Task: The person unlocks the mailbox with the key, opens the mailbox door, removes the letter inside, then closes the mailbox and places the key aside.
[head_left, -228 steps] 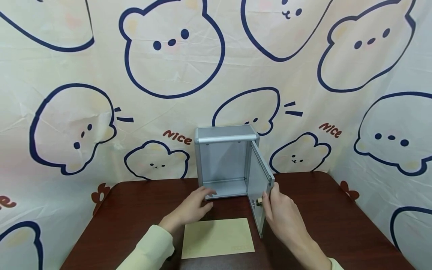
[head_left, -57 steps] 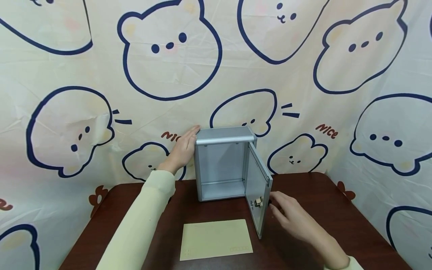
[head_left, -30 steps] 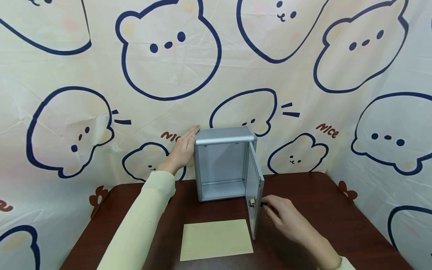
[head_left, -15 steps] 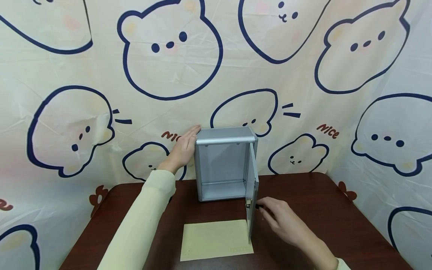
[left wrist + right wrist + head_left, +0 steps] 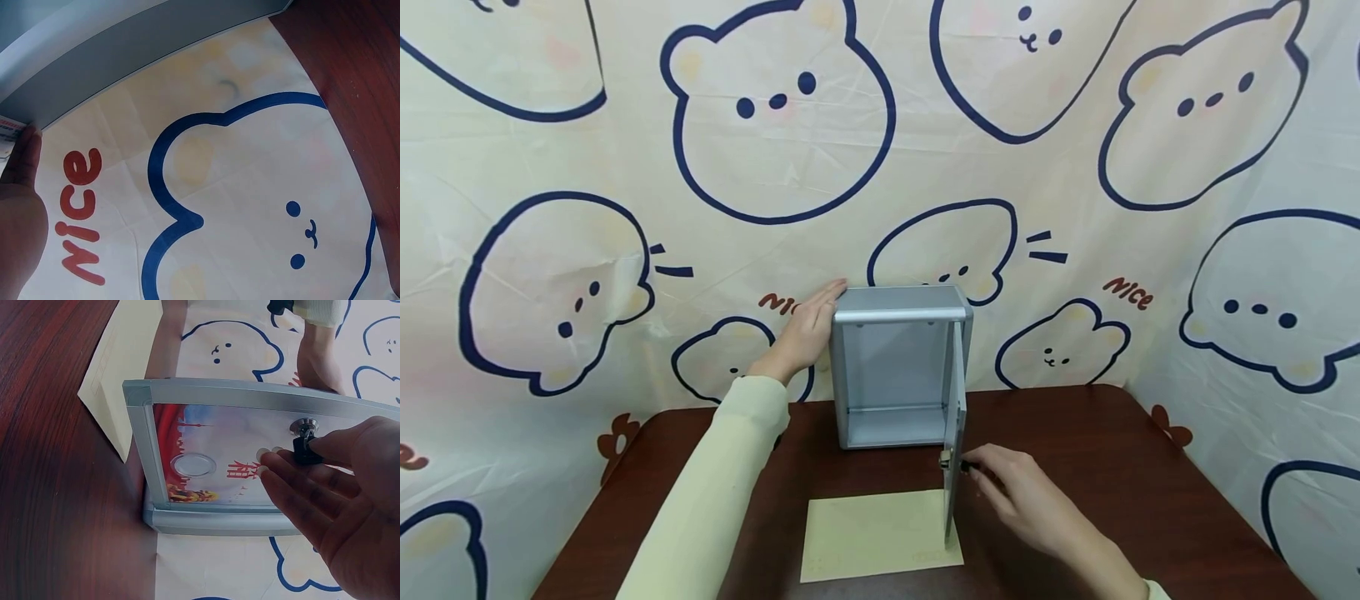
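A grey metal box stands upright at the back of the table, its hinged door swung out toward me. My left hand rests against the box's upper left side with fingers extended; in the left wrist view only part of that hand shows beside the box. Between thumb and fingers, my right hand pinches a black-headed key. That key sits in the lock on the door's printed outer face. The lock's brass-coloured back shows on the inner face.
A pale yellow envelope lies flat on the dark red-brown table before the box. The door's lower corner overlaps the envelope's right edge in the head view. Behind the box hangs a cloth printed with cartoon bears.
My left hand went from the box's opening to its left side. My right hand let go of the door edge, took the key and has swung the door leftward, partway toward the box.
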### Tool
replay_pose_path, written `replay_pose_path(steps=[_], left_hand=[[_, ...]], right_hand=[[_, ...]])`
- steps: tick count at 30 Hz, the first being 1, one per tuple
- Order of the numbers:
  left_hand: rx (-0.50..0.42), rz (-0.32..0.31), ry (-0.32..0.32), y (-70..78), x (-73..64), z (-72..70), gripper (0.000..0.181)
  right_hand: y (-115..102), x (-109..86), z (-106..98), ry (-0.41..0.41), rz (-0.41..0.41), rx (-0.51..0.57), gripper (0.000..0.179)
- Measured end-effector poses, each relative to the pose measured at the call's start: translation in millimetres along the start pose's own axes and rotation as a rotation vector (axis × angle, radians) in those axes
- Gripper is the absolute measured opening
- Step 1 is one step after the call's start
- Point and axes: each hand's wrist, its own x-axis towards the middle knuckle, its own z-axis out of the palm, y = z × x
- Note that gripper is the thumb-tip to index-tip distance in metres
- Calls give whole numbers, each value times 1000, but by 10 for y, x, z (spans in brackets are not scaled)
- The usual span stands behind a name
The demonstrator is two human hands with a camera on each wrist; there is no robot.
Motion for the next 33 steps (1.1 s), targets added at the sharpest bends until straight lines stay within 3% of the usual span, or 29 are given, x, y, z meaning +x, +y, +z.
replay_pose_path(steps=[33], left_hand=[[-31, -8, 7, -15, -4, -5, 55]], right_hand=[[-146, 136, 196, 45, -90, -28, 21]])
